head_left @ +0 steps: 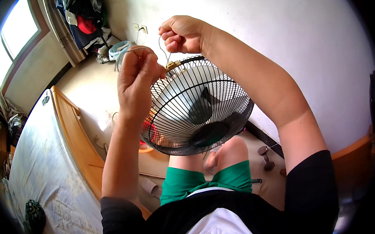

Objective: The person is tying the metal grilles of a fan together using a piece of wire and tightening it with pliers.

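An electric fan head [199, 105] with a round black wire guard is tilted upward between my hands, above my knees. At its far rim sits a small brass-coloured clip-like piece [173, 65]. A thin dark wire [160, 44] curves from that piece up to my right hand [184, 33], whose curled fingers pinch it beyond the fan. My left hand [139, 73] is closed at the guard's far left rim, thumb pressed to the forefinger. What it grips is mostly hidden; a thin greyish strand shows over its knuckles.
A bed [46, 166] with a wooden frame stands at the left. By the far wall are a wall socket [140, 28], a blue-lined bin [120, 49] and hanging clothes [82, 16]. A dumbbell [265, 158] and a slipper [150, 187] lie on the floor. Something wooden [354, 152] stands at the right.
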Available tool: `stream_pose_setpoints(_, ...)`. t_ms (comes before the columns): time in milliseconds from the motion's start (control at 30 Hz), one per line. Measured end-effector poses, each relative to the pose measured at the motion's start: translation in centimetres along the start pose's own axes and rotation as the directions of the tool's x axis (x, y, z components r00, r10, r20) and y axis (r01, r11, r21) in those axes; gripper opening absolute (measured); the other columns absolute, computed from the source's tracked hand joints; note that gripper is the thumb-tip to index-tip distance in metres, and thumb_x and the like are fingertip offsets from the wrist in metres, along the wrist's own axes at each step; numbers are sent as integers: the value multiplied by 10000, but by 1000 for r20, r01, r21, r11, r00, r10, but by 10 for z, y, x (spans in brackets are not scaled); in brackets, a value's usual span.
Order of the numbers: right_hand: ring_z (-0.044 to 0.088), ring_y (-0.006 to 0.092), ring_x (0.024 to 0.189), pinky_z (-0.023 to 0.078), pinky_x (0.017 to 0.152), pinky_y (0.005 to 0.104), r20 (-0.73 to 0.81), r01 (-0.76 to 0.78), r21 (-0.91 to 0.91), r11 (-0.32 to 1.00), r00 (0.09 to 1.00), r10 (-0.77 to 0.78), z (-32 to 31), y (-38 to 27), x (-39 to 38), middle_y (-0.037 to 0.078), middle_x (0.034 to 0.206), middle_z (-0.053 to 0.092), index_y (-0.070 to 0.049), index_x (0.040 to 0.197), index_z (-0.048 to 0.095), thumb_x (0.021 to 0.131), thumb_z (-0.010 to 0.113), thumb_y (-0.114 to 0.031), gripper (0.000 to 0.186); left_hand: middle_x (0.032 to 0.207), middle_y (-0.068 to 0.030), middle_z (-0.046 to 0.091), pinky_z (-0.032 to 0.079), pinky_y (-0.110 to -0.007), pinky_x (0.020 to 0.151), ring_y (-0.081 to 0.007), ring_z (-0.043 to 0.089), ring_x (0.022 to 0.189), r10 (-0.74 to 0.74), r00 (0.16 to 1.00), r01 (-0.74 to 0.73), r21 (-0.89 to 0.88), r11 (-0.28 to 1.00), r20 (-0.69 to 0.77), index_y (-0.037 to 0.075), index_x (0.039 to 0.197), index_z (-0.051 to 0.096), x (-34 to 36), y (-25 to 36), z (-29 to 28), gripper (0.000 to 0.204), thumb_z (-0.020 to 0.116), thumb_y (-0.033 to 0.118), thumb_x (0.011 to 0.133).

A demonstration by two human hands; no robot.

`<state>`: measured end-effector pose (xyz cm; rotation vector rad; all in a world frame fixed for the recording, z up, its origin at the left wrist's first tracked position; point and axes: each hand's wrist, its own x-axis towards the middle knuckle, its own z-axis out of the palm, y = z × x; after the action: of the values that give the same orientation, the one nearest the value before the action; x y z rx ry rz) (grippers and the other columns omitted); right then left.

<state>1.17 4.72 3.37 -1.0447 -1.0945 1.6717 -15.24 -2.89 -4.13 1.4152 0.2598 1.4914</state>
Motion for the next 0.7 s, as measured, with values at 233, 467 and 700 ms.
stream_pose_setpoints(233,252,38,466,304,417,195,-32,23,-169,985,999,-29,18,-9,-6,-55,589,308,-94,768,417,917,498,-36,179,751,9,492,498,-286,708,-62,443,637,-16,1000,16,-32,999,26,18,1011,528,8,6,-3,74,523,92,1010)
stream_pose_setpoints(467,216,32,429,184,335,193,-118,-51,-283,958,993,18,15,5,3,-53,578,302,-98,699,422,876,507,-22,211,814,-1,524,481,-253,715,-85,501,696,-18,999,19,29,999,-30,22,1008,538,-7,4,6,53,536,75,1003)
stream_pose_setpoints(700,221,32,435,207,341,188,-111,-86,-220,972,992,63,15,6,10,-49,571,295,-88,706,413,877,502,-13,207,924,-5,508,455,-302,765,-81,445,726,66,997,-68,73,995,30,55,1099,557,-14,5,0,96,509,52,1015)
